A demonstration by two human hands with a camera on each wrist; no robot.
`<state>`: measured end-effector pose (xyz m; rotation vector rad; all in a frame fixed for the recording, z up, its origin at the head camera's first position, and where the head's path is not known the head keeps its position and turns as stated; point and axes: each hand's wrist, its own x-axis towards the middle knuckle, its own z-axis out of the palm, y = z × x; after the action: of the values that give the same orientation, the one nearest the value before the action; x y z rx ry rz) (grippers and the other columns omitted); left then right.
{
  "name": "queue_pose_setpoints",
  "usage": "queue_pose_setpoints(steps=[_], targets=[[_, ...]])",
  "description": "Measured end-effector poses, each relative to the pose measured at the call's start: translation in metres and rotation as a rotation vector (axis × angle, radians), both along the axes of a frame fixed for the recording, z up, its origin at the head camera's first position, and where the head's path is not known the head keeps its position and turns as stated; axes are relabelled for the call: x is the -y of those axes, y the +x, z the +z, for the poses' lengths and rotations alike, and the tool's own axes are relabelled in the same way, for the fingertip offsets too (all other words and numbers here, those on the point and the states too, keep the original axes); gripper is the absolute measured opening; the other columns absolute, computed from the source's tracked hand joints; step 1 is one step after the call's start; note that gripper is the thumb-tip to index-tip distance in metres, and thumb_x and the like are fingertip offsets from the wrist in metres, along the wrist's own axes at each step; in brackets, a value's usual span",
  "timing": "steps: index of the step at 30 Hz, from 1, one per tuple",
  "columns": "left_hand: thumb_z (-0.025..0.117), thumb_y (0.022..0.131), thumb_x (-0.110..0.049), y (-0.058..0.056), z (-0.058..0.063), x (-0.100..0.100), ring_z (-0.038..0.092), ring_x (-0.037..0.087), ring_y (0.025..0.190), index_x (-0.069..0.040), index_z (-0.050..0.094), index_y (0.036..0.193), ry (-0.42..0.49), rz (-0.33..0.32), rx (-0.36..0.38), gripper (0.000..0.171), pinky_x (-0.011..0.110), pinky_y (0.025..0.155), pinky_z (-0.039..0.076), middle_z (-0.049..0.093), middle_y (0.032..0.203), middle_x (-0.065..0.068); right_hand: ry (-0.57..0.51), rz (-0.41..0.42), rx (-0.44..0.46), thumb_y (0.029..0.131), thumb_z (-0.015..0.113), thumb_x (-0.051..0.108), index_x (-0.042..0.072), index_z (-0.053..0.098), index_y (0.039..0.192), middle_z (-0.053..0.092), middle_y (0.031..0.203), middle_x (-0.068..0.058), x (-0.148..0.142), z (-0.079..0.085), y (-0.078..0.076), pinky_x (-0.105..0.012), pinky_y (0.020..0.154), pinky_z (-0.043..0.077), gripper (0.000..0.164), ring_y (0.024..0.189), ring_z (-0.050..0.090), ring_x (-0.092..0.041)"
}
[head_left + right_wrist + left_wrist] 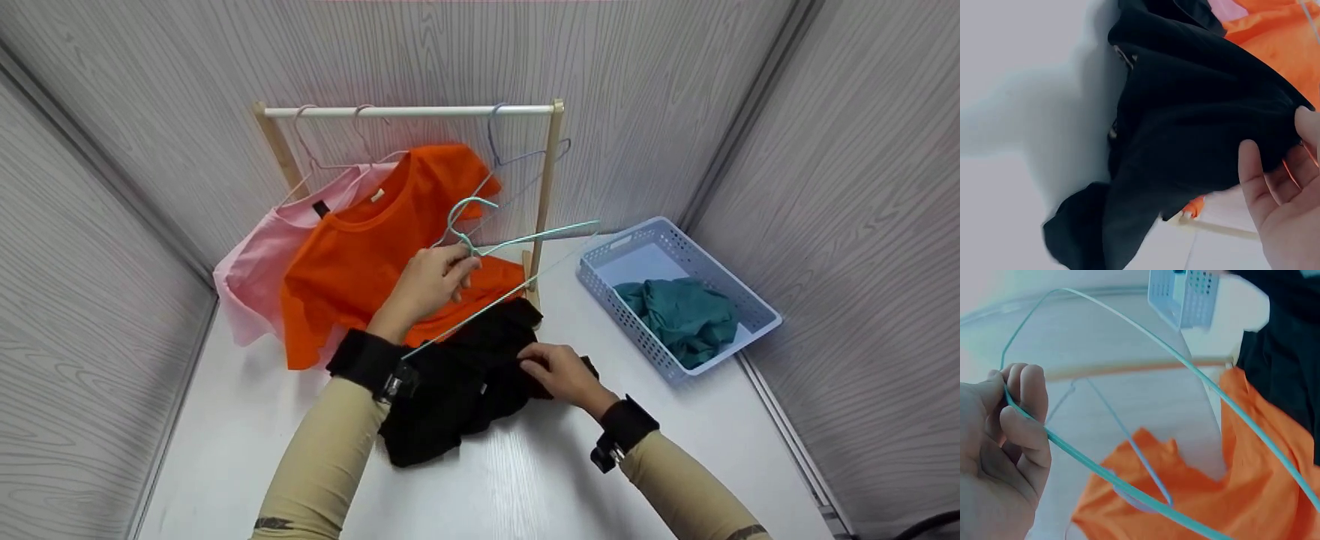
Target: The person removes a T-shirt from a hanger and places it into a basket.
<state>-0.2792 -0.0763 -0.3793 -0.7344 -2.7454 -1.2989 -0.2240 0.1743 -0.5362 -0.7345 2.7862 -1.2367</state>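
Note:
A mint-green wire hanger (pixel 540 231) is gripped near its hook by my left hand (pixel 435 281), its hook upward and its lower bar slanting past the wrist. The left wrist view shows the fingers curled round the hanger's wire (pixel 1129 488). Below it a crumpled black garment (pixel 450 397) lies on the table. My right hand (pixel 562 375) pinches the right part of this garment. In the right wrist view the thumb and fingers hold an edge of the black cloth (pixel 1185 124), which is drawn up in folds.
Behind the hands stands a clothes rack (pixel 427 112). Pink hangers with a pink garment (pixel 259 262) and an orange shirt (pixel 367 255) hang at its left. A blue hanger (pixel 492 142) hangs farther right. A blue basket (pixel 637 330) at the right holds teal cloth (pixel 682 315).

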Motion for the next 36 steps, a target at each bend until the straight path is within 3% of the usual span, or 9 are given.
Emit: queue_pose_setpoints(steps=[6, 11, 14, 18, 24, 26, 31, 34, 36], targets=[[0.052, 0.101, -0.031, 0.004, 0.005, 0.038, 0.064, 0.019, 0.057, -0.015, 0.067, 0.095, -0.107, 0.095, 0.051, 0.022, 0.03, 0.058, 0.051, 0.063, 0.073, 0.001, -0.014, -0.03, 0.045, 0.095, 0.062, 0.012, 0.012, 0.071, 0.106, 0.072, 0.105, -0.004, -0.022, -0.011, 0.002, -0.037, 0.084, 0.054, 0.014, 0.097, 0.067, -0.02], [0.05, 0.102, -0.028, -0.006, 0.003, 0.04, 0.063, 0.015, 0.058, -0.014, 0.066, 0.099, -0.184, 0.152, 0.09, 0.022, 0.029, 0.06, 0.052, 0.066, 0.078, 0.002, -0.022, -0.109, 0.061, 0.095, 0.062, 0.01, 0.014, 0.07, 0.106, 0.072, 0.102, -0.008, -0.051, -0.017, 0.006, -0.033, 0.08, 0.053, 0.014, 0.091, 0.066, -0.018], [0.05, 0.102, -0.028, -0.015, 0.004, 0.031, 0.065, 0.016, 0.06, -0.014, 0.067, 0.101, -0.217, 0.194, 0.092, 0.022, 0.032, 0.064, 0.052, 0.067, 0.08, 0.002, -0.025, -0.145, 0.082, 0.094, 0.061, 0.009, 0.012, 0.069, 0.107, 0.073, 0.097, -0.01, -0.066, -0.02, 0.009, -0.031, 0.077, 0.051, 0.015, 0.085, 0.065, -0.017], [0.051, 0.101, -0.029, -0.029, 0.01, 0.012, 0.067, 0.024, 0.074, -0.015, 0.069, 0.098, -0.3, 0.278, 0.004, 0.023, 0.04, 0.072, 0.052, 0.069, 0.082, 0.002, -0.032, -0.172, 0.107, 0.094, 0.061, 0.006, 0.006, 0.067, 0.109, 0.073, 0.095, -0.013, -0.083, -0.026, 0.015, -0.028, 0.072, 0.051, 0.017, 0.084, 0.067, -0.021], [0.052, 0.1, -0.029, -0.055, 0.035, -0.02, 0.066, 0.037, 0.092, -0.012, 0.07, 0.103, -0.405, 0.37, -0.126, 0.025, 0.049, 0.079, 0.053, 0.071, 0.099, 0.01, -0.054, -0.23, 0.179, 0.093, 0.06, 0.004, 0.003, 0.064, 0.111, 0.07, 0.084, -0.006, -0.102, -0.032, 0.024, -0.023, 0.062, 0.048, 0.018, 0.074, 0.063, -0.017], [0.051, 0.1, -0.029, -0.063, 0.045, -0.028, 0.066, 0.038, 0.092, -0.011, 0.07, 0.103, -0.415, 0.385, -0.139, 0.026, 0.049, 0.078, 0.053, 0.071, 0.1, 0.013, -0.058, -0.246, 0.191, 0.093, 0.06, 0.004, 0.004, 0.065, 0.111, 0.069, 0.082, -0.005, -0.106, -0.035, 0.026, -0.022, 0.061, 0.048, 0.018, 0.071, 0.06, -0.011], [0.051, 0.1, -0.028, -0.082, 0.068, -0.043, 0.066, 0.038, 0.09, -0.007, 0.069, 0.101, -0.427, 0.442, -0.153, 0.027, 0.048, 0.075, 0.054, 0.069, 0.096, 0.014, -0.082, -0.262, 0.245, 0.095, 0.056, 0.004, 0.007, 0.065, 0.113, 0.069, 0.087, -0.008, -0.114, -0.04, 0.028, -0.022, 0.063, 0.05, 0.02, 0.074, 0.063, -0.018], [0.05, 0.101, -0.029, -0.092, 0.076, -0.054, 0.066, 0.035, 0.09, -0.007, 0.068, 0.102, -0.441, 0.465, -0.132, 0.028, 0.046, 0.076, 0.055, 0.067, 0.095, 0.013, -0.087, -0.268, 0.258, 0.095, 0.056, 0.003, 0.008, 0.064, 0.113, 0.07, 0.088, -0.012, -0.12, -0.041, 0.028, -0.023, 0.063, 0.05, 0.02, 0.076, 0.064, -0.024], [0.049, 0.101, -0.03, -0.099, 0.078, -0.063, 0.066, 0.034, 0.092, -0.007, 0.068, 0.103, -0.449, 0.477, -0.121, 0.03, 0.046, 0.078, 0.055, 0.068, 0.097, 0.012, -0.084, -0.27, 0.255, 0.095, 0.056, 0.003, 0.008, 0.064, 0.112, 0.07, 0.088, -0.012, -0.123, -0.042, 0.029, -0.023, 0.062, 0.05, 0.02, 0.074, 0.063, -0.02]])
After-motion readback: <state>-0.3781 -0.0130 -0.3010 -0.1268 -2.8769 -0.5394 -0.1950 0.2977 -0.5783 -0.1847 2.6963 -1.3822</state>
